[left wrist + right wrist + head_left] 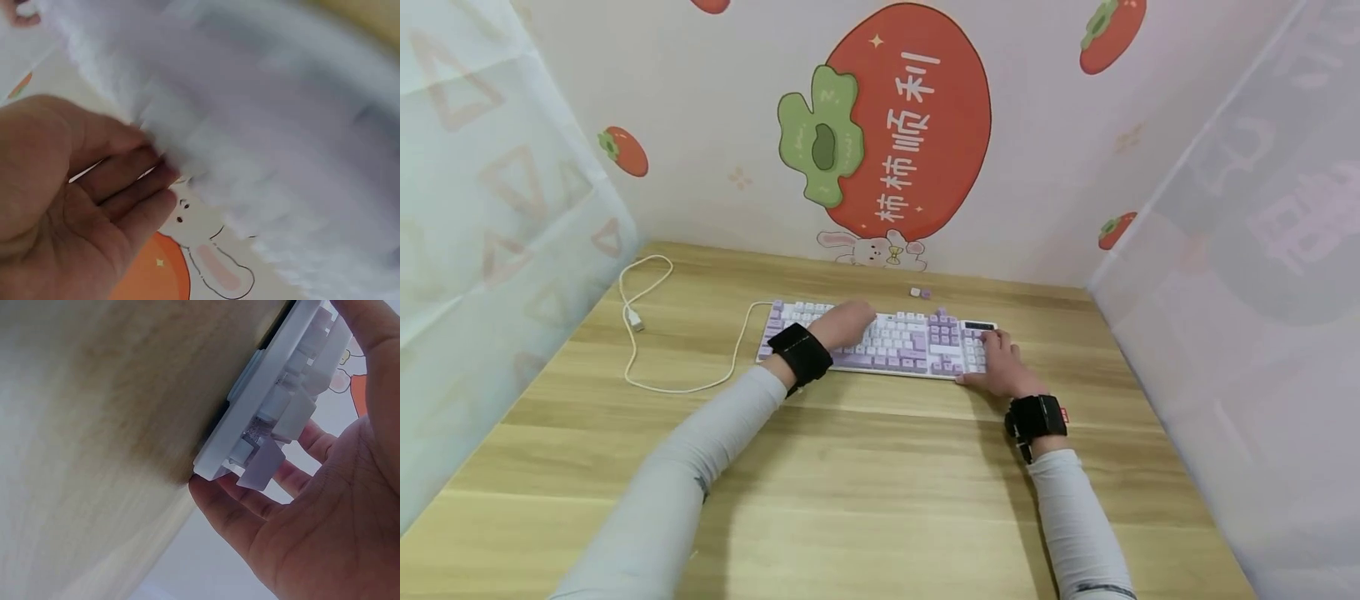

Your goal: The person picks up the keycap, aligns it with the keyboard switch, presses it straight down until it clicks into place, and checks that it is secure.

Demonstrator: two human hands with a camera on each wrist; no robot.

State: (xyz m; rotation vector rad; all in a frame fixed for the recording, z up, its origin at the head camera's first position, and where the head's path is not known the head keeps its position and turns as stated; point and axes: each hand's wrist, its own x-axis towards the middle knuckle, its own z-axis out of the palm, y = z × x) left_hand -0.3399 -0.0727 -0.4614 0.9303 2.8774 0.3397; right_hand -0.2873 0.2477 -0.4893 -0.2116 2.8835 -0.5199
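Note:
A white and purple keyboard point(891, 342) lies on the wooden table, its keys facing up. My left hand point(847, 323) is over the left-middle keys, with its fingertips hidden from the head view. In the left wrist view, the thumb and fingers close in on a pale keycap point(164, 139) at the key rows; that view is blurred. At the keyboard's right end, my right hand point(1006, 367) grips the number pad side, thumb at the near edge and fingers toward the far edge. The right wrist view shows the keyboard's white side point(250, 406) between thumb and fingers.
Two loose keycaps, one white point(914, 292) and one purple point(926, 293), lie behind the keyboard. A white cable point(677, 391) loops over the table to the left, ending in a USB plug point(635, 319). A printed backdrop point(700, 200) stands along the table's back edge.

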